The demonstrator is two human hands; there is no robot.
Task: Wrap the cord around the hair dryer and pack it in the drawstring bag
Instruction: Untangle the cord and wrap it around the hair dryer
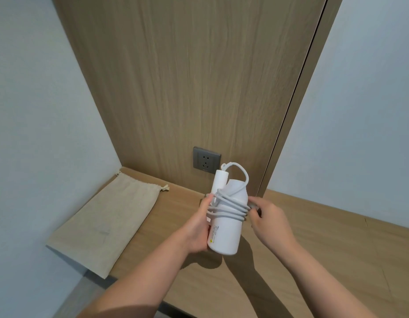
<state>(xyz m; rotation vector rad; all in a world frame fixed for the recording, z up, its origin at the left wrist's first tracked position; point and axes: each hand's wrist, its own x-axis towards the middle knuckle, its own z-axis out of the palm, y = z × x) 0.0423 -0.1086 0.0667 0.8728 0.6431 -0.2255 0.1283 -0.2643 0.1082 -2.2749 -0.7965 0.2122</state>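
I hold a white hair dryer (226,235) above the wooden counter, its barrel pointing down toward me and its folded handle up. My left hand (200,228) grips the barrel from the left. A grey cord (231,208) is wound several times around the body, with one loop arching over the top. My right hand (271,221) pinches the end of the cord at the dryer's right side. A beige drawstring bag (107,223) lies flat on the counter at the left, its mouth toward the back wall.
The wooden counter (325,249) runs from the left wall to the right edge of view. A grey wall socket (207,160) sits in the wood panel just behind the dryer. Pale walls close in on both sides.
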